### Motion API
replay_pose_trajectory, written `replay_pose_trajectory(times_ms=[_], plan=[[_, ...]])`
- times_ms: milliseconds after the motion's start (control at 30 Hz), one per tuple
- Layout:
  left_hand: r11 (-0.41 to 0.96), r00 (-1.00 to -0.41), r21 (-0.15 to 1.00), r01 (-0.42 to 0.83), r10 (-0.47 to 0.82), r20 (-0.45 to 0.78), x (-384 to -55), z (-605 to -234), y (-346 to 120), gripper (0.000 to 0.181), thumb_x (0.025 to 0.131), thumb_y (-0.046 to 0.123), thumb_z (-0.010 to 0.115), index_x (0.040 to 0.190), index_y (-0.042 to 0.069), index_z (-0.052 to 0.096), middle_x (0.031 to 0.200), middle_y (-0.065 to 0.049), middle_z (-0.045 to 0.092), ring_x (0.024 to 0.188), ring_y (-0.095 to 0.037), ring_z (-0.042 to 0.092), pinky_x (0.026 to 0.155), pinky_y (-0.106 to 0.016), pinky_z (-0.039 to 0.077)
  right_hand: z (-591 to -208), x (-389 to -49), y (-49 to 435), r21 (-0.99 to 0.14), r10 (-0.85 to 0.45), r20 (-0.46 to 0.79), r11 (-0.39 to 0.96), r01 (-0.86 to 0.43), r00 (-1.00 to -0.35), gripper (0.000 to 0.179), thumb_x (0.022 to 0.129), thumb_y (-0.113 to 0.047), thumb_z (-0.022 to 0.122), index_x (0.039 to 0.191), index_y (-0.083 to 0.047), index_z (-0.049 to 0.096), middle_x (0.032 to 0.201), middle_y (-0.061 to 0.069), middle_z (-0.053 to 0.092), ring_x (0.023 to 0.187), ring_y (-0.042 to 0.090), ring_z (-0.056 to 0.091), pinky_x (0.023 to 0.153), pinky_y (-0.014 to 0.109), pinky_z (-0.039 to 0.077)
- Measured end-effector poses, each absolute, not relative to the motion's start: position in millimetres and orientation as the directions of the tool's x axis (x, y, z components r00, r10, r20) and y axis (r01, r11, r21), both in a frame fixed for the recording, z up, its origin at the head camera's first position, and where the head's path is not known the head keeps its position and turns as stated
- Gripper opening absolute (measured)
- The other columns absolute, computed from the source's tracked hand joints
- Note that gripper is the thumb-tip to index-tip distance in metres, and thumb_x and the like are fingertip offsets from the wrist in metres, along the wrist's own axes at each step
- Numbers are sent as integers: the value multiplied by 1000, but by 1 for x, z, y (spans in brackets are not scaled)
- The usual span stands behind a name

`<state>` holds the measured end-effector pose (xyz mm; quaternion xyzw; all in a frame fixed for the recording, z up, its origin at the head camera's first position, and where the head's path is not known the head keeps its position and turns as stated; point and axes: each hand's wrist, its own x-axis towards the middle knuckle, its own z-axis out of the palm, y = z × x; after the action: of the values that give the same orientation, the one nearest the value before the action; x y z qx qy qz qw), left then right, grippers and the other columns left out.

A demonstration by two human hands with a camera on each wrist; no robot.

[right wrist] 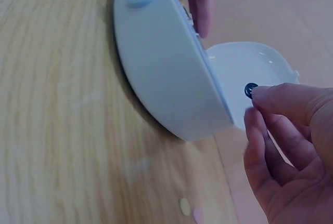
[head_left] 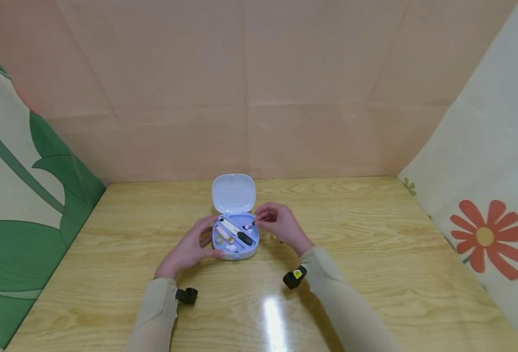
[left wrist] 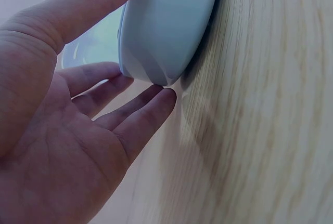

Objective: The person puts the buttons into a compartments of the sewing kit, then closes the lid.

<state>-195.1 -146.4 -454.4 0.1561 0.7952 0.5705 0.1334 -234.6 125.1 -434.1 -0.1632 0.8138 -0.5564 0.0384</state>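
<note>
A small white and lilac sewing box (head_left: 251, 253) stands on the table with its lid (head_left: 234, 193) tipped back. My left hand (head_left: 191, 248) holds the box at its left side, thumb along the front and fingertips against the wall (left wrist: 161, 26). Above the right compartment, my right hand (head_left: 283, 226) pinches a dark round button (right wrist: 250, 90) between thumb and forefinger. Diagonally across the box lies a long white tool with a black end (head_left: 243, 238). Beside it are a pink-and-brown strip (head_left: 224, 233), a yellowish ring (head_left: 219, 240) and small white pieces (head_left: 231, 248).
Right of the box, a yellowish disc (right wrist: 184, 206) and a pink disc (right wrist: 197, 215) lie on the wooden table (head_left: 373, 254). A plain backdrop (head_left: 285, 98) rises behind the table, with printed floral sheets at both sides.
</note>
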Motion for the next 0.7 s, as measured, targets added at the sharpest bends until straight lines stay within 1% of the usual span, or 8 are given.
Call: replay_pose_trajectory(times_ms=[167, 267, 500, 700], plan=[[303, -915, 948, 93, 402, -38, -195, -453, -146, 87, 74, 12, 82, 147, 20, 36, 148, -1, 30, 133, -28, 34, 111, -40, 34, -438, -235, 119, -909, -314, 139, 336, -247, -939, 17, 83, 0, 72, 100, 0, 67, 86, 3, 69, 80, 18, 62, 67, 29, 54], [302, -914, 949, 94, 404, -38, -195, -452, -146, 86, 75, 12, 82, 147, 20, 35, 148, -1, 30, 133, -28, 35, 110, -40, 35, -438, -235, 114, -904, -312, 148, 342, -256, -939, 16, 83, 0, 72, 99, 0, 67, 86, 3, 69, 79, 18, 62, 65, 29, 53], [303, -914, 948, 100, 405, -33, -196, -453, -146, 85, 75, 11, 82, 147, 18, 36, 147, -2, 30, 133, -27, 35, 110, -39, 35, -437, -234, 107, -881, -290, 161, 389, -270, -943, 14, 84, -4, 73, 97, -3, 68, 83, 0, 69, 78, 16, 61, 67, 31, 50], [306, -914, 948, 92, 403, -41, -195, -451, -145, 86, 75, 12, 82, 147, 18, 36, 147, -3, 30, 133, -28, 35, 110, -40, 35, -439, -235, 106, -874, -273, 125, 424, -236, -954, 13, 85, -6, 73, 97, -6, 68, 83, -3, 68, 78, 14, 60, 67, 30, 49]])
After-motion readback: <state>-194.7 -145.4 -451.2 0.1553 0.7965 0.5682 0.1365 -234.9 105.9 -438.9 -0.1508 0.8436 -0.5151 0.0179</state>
